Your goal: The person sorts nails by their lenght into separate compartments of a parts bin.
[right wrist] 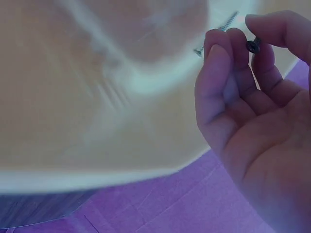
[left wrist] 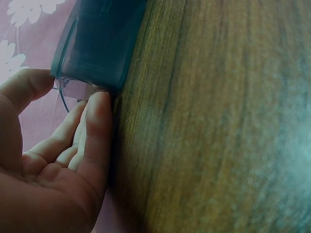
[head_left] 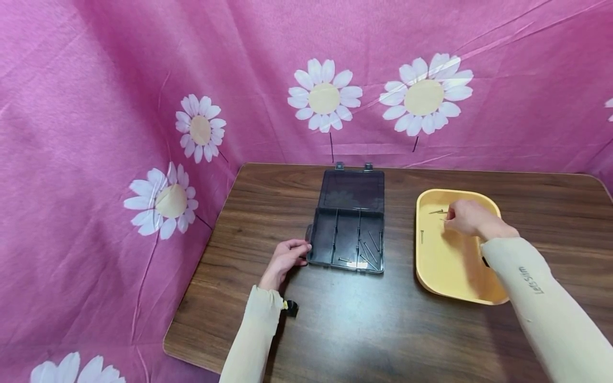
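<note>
My left hand (head_left: 282,260) grips the near left corner of a dark see-through compartment box (head_left: 323,234), thumb on its upper edge and fingers low against its side. The box's lid (head_left: 351,190) lies open toward the back. Several screws (head_left: 373,241) rest in its right compartment, and a screw (head_left: 344,259) lies at the near end of the middle one. Over the far part of a yellow tray (head_left: 455,271), my right hand (head_left: 471,218) pinches a screw (right wrist: 252,46) between thumb and fingers, its head showing in the right wrist view.
Other screws lie in the tray, among them one (head_left: 422,236) by its left wall. Box and tray stand apart on a brown wooden table (head_left: 335,330). Behind the table hangs a pink cloth (head_left: 258,80) with white flowers.
</note>
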The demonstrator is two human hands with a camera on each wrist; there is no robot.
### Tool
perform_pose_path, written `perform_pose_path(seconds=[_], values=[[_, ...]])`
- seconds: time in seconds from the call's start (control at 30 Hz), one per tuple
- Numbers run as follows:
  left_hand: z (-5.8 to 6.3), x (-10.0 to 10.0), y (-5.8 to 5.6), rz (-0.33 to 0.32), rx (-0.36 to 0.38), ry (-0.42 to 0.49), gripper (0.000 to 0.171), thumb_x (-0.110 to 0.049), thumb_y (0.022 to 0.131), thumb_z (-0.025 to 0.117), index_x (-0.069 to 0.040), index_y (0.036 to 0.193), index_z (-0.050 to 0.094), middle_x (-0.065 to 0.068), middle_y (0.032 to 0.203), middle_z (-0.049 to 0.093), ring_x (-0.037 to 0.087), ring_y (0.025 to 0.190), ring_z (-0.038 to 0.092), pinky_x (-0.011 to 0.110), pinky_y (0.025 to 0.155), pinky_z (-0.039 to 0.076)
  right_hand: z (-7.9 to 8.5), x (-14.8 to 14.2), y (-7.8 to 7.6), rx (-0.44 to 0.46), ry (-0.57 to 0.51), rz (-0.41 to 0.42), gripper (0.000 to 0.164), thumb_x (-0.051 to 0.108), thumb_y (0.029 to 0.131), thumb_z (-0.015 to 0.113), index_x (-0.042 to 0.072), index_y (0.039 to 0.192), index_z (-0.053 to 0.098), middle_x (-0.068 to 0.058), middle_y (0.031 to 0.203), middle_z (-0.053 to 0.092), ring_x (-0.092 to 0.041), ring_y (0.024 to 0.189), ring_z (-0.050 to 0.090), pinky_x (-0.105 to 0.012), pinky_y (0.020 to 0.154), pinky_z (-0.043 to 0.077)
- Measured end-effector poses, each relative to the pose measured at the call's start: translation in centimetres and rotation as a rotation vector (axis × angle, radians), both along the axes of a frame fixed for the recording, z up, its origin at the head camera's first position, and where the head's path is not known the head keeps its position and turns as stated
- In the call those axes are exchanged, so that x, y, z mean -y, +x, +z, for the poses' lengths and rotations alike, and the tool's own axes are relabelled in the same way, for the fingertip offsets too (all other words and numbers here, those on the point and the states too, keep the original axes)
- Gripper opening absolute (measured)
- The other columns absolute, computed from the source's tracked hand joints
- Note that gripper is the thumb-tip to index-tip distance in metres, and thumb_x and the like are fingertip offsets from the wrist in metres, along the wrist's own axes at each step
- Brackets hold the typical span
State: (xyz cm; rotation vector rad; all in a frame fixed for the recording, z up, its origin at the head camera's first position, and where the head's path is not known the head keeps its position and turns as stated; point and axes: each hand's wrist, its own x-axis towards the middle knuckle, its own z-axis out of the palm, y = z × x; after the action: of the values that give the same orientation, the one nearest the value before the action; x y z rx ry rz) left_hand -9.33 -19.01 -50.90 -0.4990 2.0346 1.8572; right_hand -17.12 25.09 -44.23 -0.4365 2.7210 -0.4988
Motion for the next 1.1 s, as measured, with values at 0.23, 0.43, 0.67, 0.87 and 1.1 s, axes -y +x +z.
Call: perform_pose_path(seconds=[0.23, 0.43, 0.67, 0.87, 1.1], values=[[0.0, 0.0, 0.0, -0.002, -0.004, 0.008, 0.027, -0.007, 0.086, 0.066, 0.005, 0.111, 0.065, 0.001, 0.092, 0.067, 0.008, 0.076, 0.061, 0.020, 0.061, 0.056, 0.9, 0.2, 0.0, -0.101, -0.029, -0.030, 0.013, 0.018, 0.079, 0.062, 0.009, 0.072, 0.057, -0.001, 0.065, 0.055, -0.016, 0.062, 0.048, -0.028, 0.055, 0.037], [-0.1, 0.0, 0.0, -0.009, -0.018, 0.006, 0.028, -0.008, 0.087, 0.066, 0.006, 0.111, 0.064, 0.002, 0.092, 0.068, 0.009, 0.077, 0.060, 0.020, 0.062, 0.056, 1.8, 0.9, 0.2, -0.137, -0.050, -0.049, 0.014, 0.019, 0.080, 0.065, 0.008, 0.077, 0.056, -0.002, 0.067, 0.055, -0.018, 0.065, 0.050, -0.028, 0.057, 0.037], [-0.1, 0.1, 0.1, -0.015, -0.025, 0.008, 0.027, -0.008, 0.087, 0.067, 0.006, 0.110, 0.065, 0.001, 0.091, 0.068, 0.009, 0.076, 0.061, 0.021, 0.062, 0.056, 3.0, 1.8, 0.6, -0.150, -0.041, -0.068, 0.013, 0.021, 0.082, 0.062, 0.009, 0.082, 0.057, -0.003, 0.070, 0.056, -0.020, 0.068, 0.052, -0.028, 0.057, 0.037], [0.2, 0.2, 0.2, -0.016, -0.017, 0.011, 0.026, -0.008, 0.087, 0.066, 0.005, 0.109, 0.065, 0.001, 0.091, 0.069, 0.008, 0.076, 0.061, 0.021, 0.062, 0.057, 3.9, 2.3, 1.0, -0.142, -0.044, -0.119, 0.016, 0.025, 0.084, 0.061, 0.010, 0.086, 0.057, -0.005, 0.074, 0.057, -0.023, 0.071, 0.053, -0.030, 0.055, 0.037], [0.2, 0.2, 0.1, -0.010, -0.007, 0.006, 0.026, -0.008, 0.087, 0.066, 0.005, 0.109, 0.066, 0.000, 0.090, 0.068, 0.008, 0.076, 0.061, 0.020, 0.061, 0.056, 5.1, 3.2, 1.3, -0.205, -0.066, -0.154, 0.014, 0.025, 0.083, 0.060, 0.011, 0.086, 0.058, -0.005, 0.076, 0.060, -0.025, 0.071, 0.054, -0.032, 0.054, 0.038]])
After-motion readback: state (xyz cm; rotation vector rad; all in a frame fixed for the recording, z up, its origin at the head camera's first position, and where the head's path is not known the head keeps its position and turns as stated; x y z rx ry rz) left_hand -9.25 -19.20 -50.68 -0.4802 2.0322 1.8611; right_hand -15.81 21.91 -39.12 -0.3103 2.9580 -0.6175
